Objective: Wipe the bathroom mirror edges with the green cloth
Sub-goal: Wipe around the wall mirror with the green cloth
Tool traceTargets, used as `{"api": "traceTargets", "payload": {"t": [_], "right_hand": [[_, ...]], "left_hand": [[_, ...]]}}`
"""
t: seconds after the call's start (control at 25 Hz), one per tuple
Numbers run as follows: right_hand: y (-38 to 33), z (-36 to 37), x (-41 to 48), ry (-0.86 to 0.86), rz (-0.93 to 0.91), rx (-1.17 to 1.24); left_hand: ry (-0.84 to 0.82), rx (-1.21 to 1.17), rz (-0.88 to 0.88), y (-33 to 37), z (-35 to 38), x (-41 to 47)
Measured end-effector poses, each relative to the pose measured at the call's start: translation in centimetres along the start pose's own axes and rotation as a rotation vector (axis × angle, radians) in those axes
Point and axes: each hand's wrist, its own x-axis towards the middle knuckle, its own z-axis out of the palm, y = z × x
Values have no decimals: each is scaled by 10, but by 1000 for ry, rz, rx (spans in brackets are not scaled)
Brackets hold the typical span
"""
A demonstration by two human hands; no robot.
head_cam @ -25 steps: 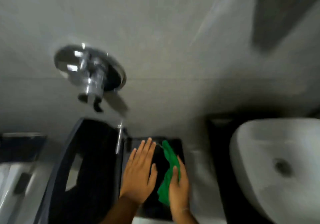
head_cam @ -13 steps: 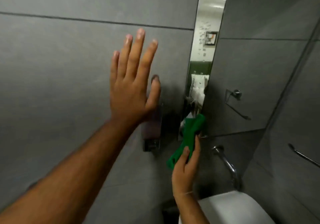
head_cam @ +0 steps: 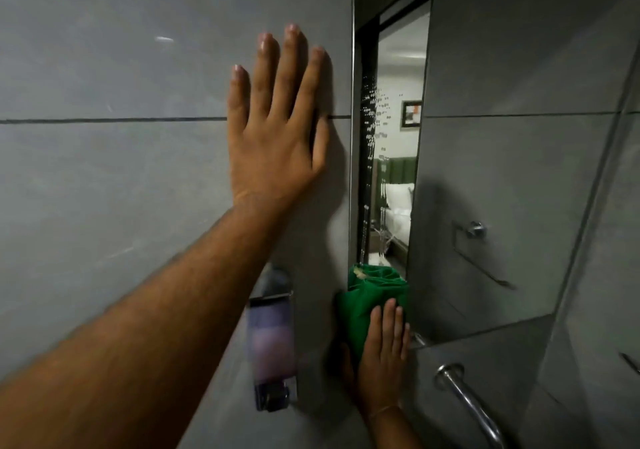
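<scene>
Against the grey tiled wall (head_cam: 104,178), left hand (head_cam: 277,143) lies flat, palm on tile, fingers spread and straight, holding nothing; it sits just left of the mirror's metal left edge, across a dark grout line. Mirror (head_cam: 485,171) is seen at a steep angle, its left edge strip running vertically, water spots showing near that edge, a doorway and a bed reflected in it. Green cloth (head_cam: 374,296) is bunched at the mirror's bottom-left corner, touching the glass and the wall beside it. Right hand (head_cam: 382,355) presses the cloth from below, fingers extended together over the lower part of the fabric, thumb on the wall side; looks like a flat press on the cloth rather than a closed fist. Soap dispenser (head_cam: 272,341) with purple liquid is mounted on the wall left of the right hand, blurred. Chrome faucet spout (head_cam: 467,400) sticks out of the wall below the mirror's lower edge, right of the right hand. Chrome towel holder (head_cam: 474,230) is on the wall further right, possibly a reflection, cannot tell.
</scene>
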Motion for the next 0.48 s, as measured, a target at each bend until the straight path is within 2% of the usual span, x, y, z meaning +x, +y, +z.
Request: {"api": "traceTargets", "payload": {"t": [0.12,0.24,0.48], "right_hand": [[-6,-6,35,50,44,50],[-18,-21,108,84,90,134],[-47,-71,284,228,-54,60]], "left_hand": [[9,11,-6,2,2,-1],[-2,0,1,2,0,-1],[8,-6,19,2,-2,-2]]}}
